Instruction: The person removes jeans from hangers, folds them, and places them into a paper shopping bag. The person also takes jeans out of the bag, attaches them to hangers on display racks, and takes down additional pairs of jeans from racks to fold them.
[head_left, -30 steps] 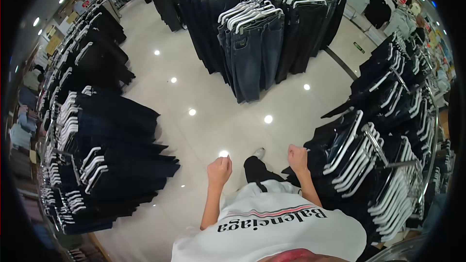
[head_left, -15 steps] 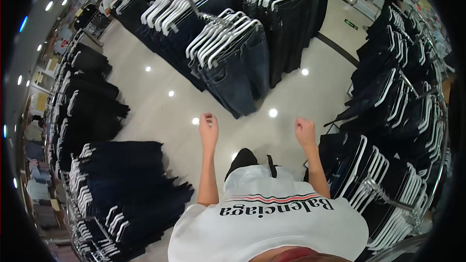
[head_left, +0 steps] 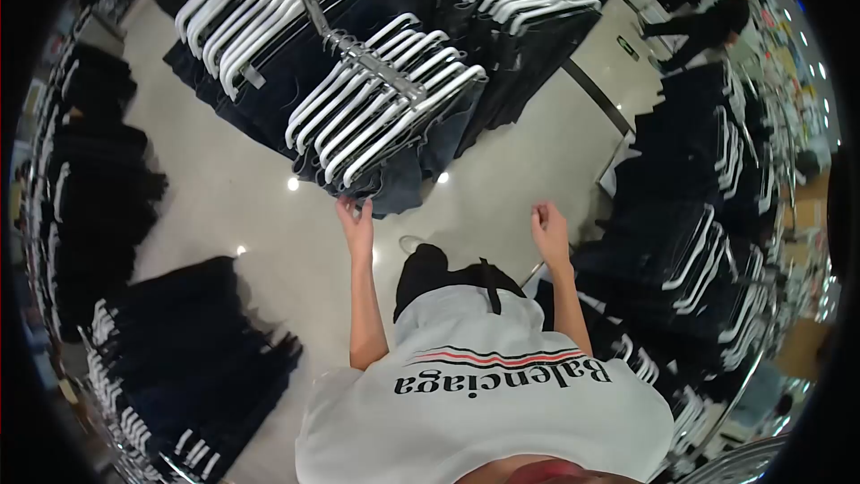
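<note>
Hanging on rack (head_left: pixel 376 64): dk jeans (head_left: pixel 400 186); L grip (head_left: pixel 358 233) at edge, apart; R grip (head_left: pixel 550 237) together.

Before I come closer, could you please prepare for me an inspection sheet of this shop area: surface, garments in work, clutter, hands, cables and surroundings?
Surface: glossy pale tiled floor, showing light reflections; dark straight stripe at upper right.
Job's things: dark blue-grey denim jeans, hanging from white slim hangers on a shiny metal rail arm.
Clutter: nothing seen.
Grippers: bare left hand has its fingertips at the jeans' near edge; grip unclear. Bare right hand is apart from the jeans, fingers partly curled; no item visible in it.
Cables: nothing seen.
Surroundings: dark hanging garments at left and right; another person in dark clothes at upper right.
</note>
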Demonstrator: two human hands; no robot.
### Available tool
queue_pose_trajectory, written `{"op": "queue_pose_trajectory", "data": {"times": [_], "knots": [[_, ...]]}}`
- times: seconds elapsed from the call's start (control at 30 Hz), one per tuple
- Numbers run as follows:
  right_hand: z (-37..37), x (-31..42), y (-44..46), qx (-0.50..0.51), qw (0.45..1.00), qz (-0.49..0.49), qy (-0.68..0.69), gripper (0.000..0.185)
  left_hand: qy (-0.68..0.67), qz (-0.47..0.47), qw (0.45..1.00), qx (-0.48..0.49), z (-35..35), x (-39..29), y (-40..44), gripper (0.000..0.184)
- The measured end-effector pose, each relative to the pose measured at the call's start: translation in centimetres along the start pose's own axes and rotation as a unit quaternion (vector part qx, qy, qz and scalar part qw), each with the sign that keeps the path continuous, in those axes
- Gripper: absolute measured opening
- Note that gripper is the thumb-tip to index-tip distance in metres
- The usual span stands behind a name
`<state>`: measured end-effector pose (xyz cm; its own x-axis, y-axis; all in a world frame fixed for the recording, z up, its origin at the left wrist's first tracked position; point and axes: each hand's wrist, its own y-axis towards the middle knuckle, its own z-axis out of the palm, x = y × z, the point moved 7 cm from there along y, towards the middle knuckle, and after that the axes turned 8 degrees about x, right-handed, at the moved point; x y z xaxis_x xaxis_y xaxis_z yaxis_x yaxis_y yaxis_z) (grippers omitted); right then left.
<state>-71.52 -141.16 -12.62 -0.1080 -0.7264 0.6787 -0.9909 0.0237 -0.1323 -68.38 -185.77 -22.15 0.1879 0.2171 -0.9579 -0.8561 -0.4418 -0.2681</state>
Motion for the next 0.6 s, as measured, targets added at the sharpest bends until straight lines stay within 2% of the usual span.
{"op": "queue_pose_trajectory", "data": {"times": [0.03,0.07,0.13,0.17,0.23,0.3,0.33,0.4,0.43,0.5,0.53,0.57,0.6], "knots": [[0.7,1.0,3.1,0.006,0.999,-0.029,0.022,0.026,0.035,0.038,0.998,-0.032,-0.4,0.6,0.4,0.061],[1.5,1.5,6.5,0.027,0.997,-0.059,0.037,0.031,0.033,0.024,0.998,-0.052,-0.9,2.0,1.0,0.061],[3.6,2.5,13.2,0.072,0.988,-0.110,0.076,0.045,0.162,0.013,0.985,-0.049,-1.9,3.6,2.0,0.058],[4.7,3.5,16.7,0.087,0.982,-0.135,0.103,0.054,0.123,0.028,0.990,-0.061,-1.9,3.8,2.0,0.055],[6.6,5.9,22.4,0.158,0.962,-0.142,0.173,0.066,-0.040,0.054,0.997,-0.047,-0.2,3.3,2.0,0.061],[8.4,6.8,26.3,0.196,0.956,-0.156,0.152,0.076,0.032,0.062,0.996,-0.049,0.8,3.7,1.5,0.064],[9.7,6.5,27.9,0.217,0.951,-0.161,0.154,0.076,0.045,0.046,0.998,-0.020,1.0,5.9,1.8,0.064],[12.3,6.0,30.8,0.262,0.916,-0.167,0.254,0.077,0.125,-0.005,0.992,-0.019,0.7,12.2,1.3,0.049],[13.3,5.5,32.1,0.287,0.904,-0.140,0.283,0.074,0.149,-0.040,0.988,-0.017,1.5,12.9,0.5,0.045],[15.2,4.6,34.2,0.415,0.867,-0.145,0.234,0.069,0.174,-0.014,0.984,-0.048,3.4,12.1,-1.6,0.043],[16.4,3.2,35.8,0.407,0.863,-0.198,0.223,0.071,0.179,-0.026,0.981,-0.073,3.3,14.5,-2.1,0.043],[16.9,2.5,35.7,0.410,0.858,-0.204,0.233,0.071,0.150,-0.043,0.984,-0.091,3.3,17.3,-2.7,0.039],[16.3,2.4,35.6,0.367,0.871,-0.288,0.154,0.072,0.122,-0.038,0.986,-0.111,4.5,15.6,-3.9,0.038]]}}
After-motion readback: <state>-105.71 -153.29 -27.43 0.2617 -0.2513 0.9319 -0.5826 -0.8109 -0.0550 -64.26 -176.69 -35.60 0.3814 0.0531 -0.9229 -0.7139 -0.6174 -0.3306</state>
